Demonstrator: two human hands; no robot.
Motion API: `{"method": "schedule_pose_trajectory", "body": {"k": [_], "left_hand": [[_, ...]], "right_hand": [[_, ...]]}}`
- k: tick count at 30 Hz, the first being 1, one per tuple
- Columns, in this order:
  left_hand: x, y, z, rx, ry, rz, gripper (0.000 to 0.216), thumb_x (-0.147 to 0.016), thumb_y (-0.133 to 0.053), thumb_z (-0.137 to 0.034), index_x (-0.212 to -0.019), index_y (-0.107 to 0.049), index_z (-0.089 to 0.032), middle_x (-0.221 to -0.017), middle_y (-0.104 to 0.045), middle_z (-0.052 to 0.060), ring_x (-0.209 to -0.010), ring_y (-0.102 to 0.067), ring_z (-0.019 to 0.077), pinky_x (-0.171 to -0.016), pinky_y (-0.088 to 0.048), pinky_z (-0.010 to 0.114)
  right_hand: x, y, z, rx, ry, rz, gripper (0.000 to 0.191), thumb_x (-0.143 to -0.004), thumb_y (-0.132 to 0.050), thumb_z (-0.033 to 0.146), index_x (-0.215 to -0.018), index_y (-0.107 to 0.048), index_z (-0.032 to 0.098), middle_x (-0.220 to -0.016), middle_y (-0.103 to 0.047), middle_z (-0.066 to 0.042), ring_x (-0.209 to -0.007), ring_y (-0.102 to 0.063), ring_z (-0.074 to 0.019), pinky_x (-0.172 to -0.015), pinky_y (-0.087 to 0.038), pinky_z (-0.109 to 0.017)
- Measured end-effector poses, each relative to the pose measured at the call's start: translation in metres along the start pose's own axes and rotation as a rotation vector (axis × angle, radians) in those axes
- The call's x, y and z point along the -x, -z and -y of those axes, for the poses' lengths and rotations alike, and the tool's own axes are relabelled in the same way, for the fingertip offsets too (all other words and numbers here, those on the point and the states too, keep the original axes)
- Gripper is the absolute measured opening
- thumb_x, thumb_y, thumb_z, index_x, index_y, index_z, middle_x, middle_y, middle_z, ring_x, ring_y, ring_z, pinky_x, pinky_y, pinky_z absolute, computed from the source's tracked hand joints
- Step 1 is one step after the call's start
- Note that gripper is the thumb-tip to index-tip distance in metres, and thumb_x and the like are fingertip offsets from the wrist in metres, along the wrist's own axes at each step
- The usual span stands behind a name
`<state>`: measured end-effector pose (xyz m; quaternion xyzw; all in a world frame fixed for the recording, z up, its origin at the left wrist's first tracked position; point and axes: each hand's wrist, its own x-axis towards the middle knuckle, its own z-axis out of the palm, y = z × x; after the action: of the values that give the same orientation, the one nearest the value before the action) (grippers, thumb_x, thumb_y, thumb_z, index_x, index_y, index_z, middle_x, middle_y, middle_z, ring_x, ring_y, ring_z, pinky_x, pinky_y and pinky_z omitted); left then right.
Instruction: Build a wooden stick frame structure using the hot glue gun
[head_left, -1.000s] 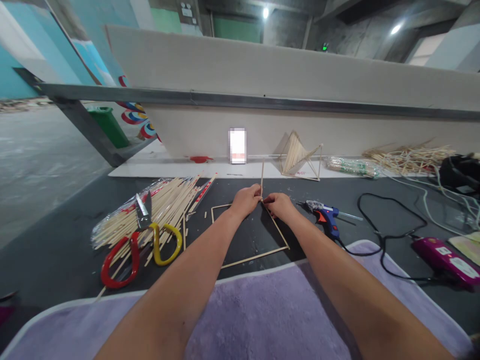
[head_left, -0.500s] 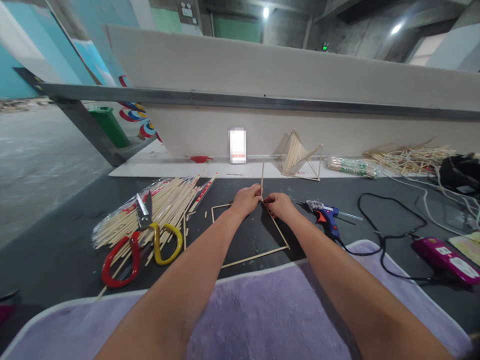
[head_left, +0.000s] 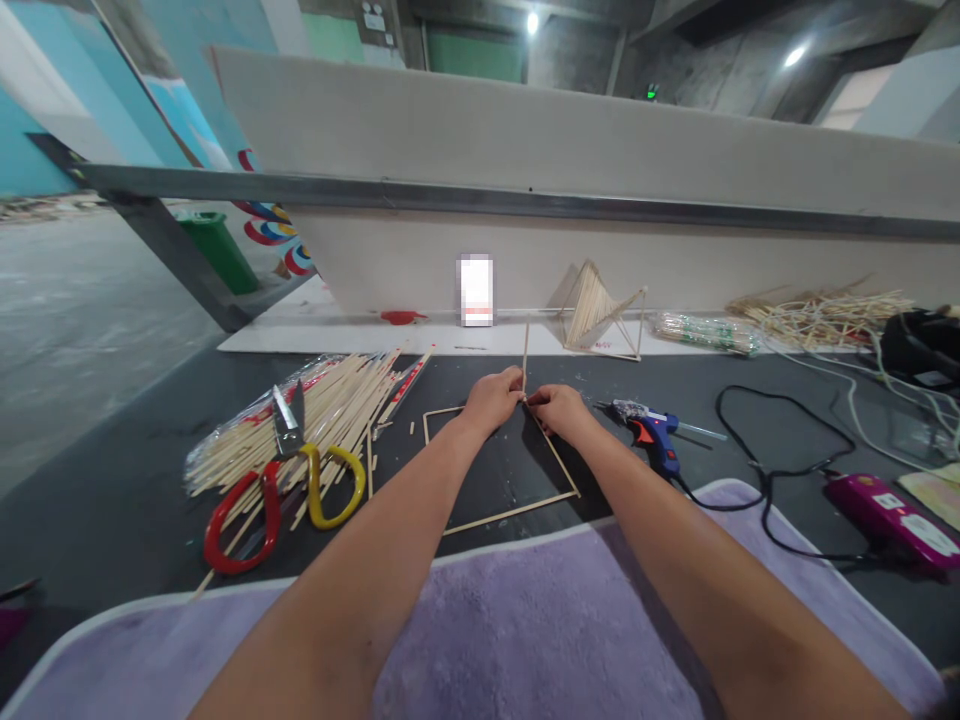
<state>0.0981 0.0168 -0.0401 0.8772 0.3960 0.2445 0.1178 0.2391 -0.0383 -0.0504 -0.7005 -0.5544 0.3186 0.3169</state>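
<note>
A square frame of thin bamboo sticks (head_left: 517,512) lies flat on the dark tabletop, partly hidden by my left forearm. At its far right corner one bamboo stick (head_left: 526,350) stands nearly upright. My left hand (head_left: 491,400) is closed, its fingertips pinching this upright stick near the base. From the other side, my right hand (head_left: 559,411) has its fingers pressed together on the frame's corner, where the right-hand stick meets the upright one. The exact joint is mostly covered by my fingertips.
Left are scissors (head_left: 322,490) on loose bamboo sticks (head_left: 352,400) in plastic. Right is a blue glue gun (head_left: 658,436) with a black cord (head_left: 765,470), and a magenta device (head_left: 892,520). Behind stand a phone (head_left: 476,290) and a stick model (head_left: 592,315). A purple towel (head_left: 525,630) lies in front.
</note>
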Motion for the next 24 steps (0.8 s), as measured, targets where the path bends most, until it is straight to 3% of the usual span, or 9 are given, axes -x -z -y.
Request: {"method": "schedule_pose_trajectory", "body": {"k": [24], "left_hand": [[0.0001,0.0006,-0.0005,-0.009,0.008,0.013,0.011,-0.074,-0.058,-0.024,-0.085,-0.056,-0.023,-0.079,-0.062,-0.001,-0.073,-0.056,0.0154,-0.064,-0.037,0.024]], "right_hand": [[0.0019,0.0013,0.0043,0.024,-0.021,0.004,0.015,-0.073,-0.059,0.020,-0.085,-0.068,0.017,-0.057,-0.063,0.001,-0.042,-0.055,-0.0097,-0.038,-0.045,-0.017]]}}
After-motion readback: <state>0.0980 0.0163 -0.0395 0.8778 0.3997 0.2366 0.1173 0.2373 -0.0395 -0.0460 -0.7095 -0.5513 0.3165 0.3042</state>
